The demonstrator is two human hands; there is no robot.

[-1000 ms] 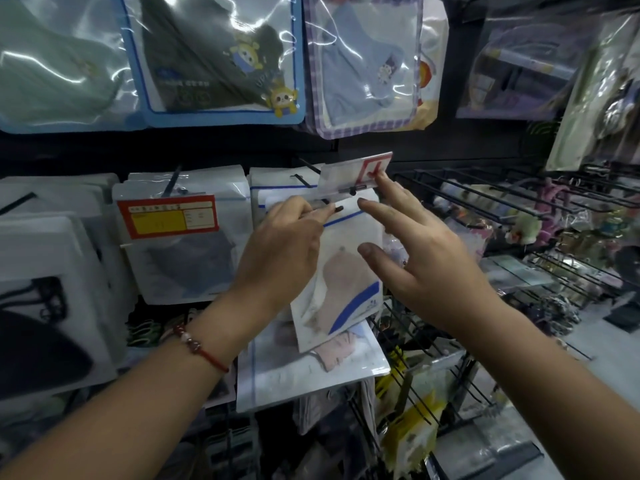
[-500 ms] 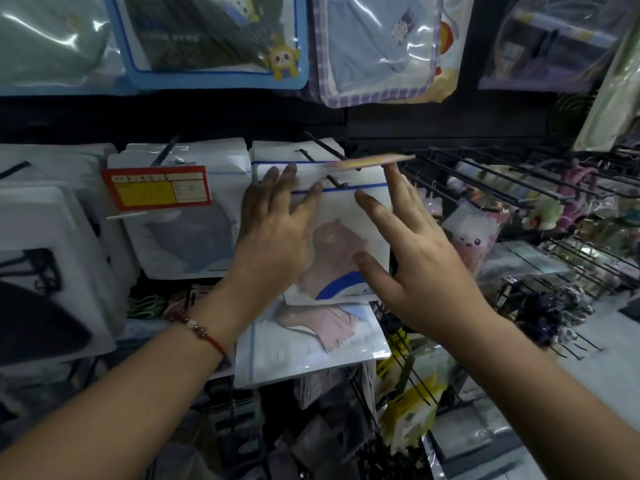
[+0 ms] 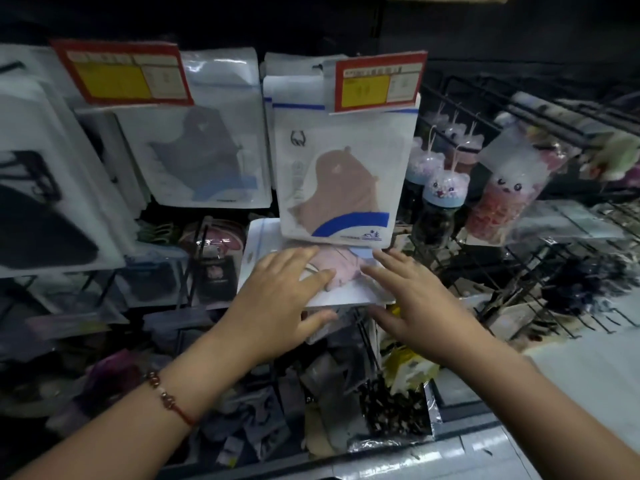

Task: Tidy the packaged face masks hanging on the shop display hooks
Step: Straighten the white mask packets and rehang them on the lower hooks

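Head view shows both hands low on the rack. The left hand point(image 3: 277, 299) lies flat with straight fingers on the lower mask pack point(image 3: 349, 292). The right hand point(image 3: 408, 299) is spread wide beside it, fingertips at the pack's right edge; I cannot tell if they touch. To do this well, slide the tipped pack straight with both palms and press softly so the bag does not crinkle. It is white and holds a pink mask. Just above hangs the upper mask pack point(image 3: 341, 174), straight, with a brown mask and a blue stripe, under a red price tag point(image 3: 379, 83).
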